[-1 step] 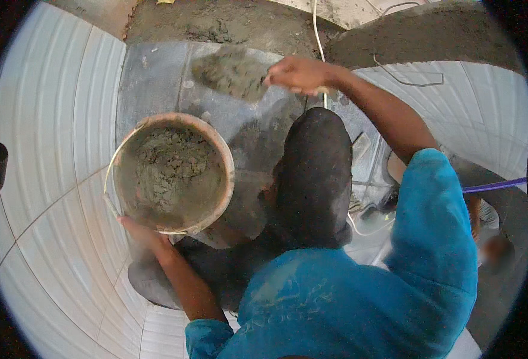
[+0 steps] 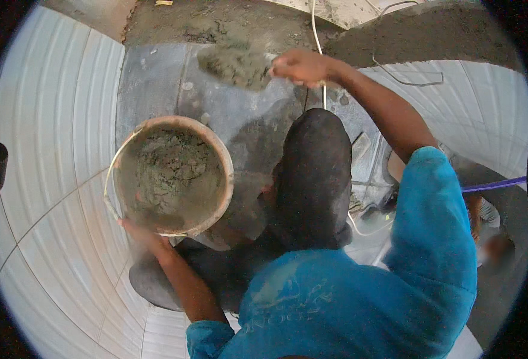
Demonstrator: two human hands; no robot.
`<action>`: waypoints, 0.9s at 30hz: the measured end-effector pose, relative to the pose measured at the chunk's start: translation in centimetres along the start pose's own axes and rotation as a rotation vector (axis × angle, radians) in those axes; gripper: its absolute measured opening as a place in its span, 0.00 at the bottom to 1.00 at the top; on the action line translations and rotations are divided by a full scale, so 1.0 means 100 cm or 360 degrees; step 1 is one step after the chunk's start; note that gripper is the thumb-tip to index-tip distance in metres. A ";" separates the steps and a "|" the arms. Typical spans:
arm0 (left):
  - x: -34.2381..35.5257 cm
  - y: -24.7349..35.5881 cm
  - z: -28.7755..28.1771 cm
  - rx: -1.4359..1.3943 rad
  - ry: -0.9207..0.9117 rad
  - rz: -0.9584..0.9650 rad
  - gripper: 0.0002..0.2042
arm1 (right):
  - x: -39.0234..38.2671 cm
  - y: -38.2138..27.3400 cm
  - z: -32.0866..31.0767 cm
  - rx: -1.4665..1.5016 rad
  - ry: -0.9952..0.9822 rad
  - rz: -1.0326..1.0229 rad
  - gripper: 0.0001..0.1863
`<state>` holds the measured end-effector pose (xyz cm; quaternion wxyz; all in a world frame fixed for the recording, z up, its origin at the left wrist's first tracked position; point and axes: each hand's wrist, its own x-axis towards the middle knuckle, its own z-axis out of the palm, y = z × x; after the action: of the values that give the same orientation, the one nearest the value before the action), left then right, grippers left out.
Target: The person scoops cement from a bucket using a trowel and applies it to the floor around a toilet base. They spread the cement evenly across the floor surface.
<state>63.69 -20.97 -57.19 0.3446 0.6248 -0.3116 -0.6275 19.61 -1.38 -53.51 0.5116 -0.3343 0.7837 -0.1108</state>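
A bucket [image 2: 229,157] with a pale rim and a thin light handle stands at the left, holding grey wet mortar [image 2: 177,164]. My left hand [image 2: 145,235] is closed on the near-left part of its rim; some of its fingers are hidden over the edge. Out beyond my raised knee, my right hand [image 2: 301,67] is closed round the handle of a trowel, whose grip is mostly covered by the fingers. The trowel's blade bears a load of mortar [image 2: 235,66], blurred, held above the grey floor tiles.
Rough mortar [image 2: 216,24] covers the far ground. White ribbed wall tiles [image 2: 49,137] rise at the left. A pale cable [image 2: 319,36] runs past my right hand, and a bent wire [image 2: 416,84] lies farther right. Another person's hand [image 2: 474,218] shows at the right near a purple hose [image 2: 494,185].
My right hand has moved slightly away and to the right with the loaded trowel. My left hand stays on the bucket's rim.
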 end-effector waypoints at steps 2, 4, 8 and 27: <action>0.004 -0.003 -0.002 -0.0005 0.0022 -0.0042 0.32 | 0.023 0.031 -0.016 -0.0374 0.0564 -0.0517 0.21; 0.009 -0.007 -0.006 -0.0041 -0.0032 -0.0066 0.32 | 0.039 0.066 -0.020 -0.0718 0.0920 -0.0408 0.19; 0.013 -0.015 -0.009 -0.0099 -0.0078 -0.0059 0.33 | 0.090 0.101 0.018 -0.0910 0.1296 0.0098 0.21; 0.030 -0.018 -0.016 -0.0025 -0.0013 0.0038 0.32 | 0.163 0.056 0.072 0.1334 0.1260 0.0554 0.23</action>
<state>65.27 -22.38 -60.44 0.3558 0.6156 -0.3156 -0.6283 19.44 -6.33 -71.50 0.2796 0.0959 0.8474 -0.4410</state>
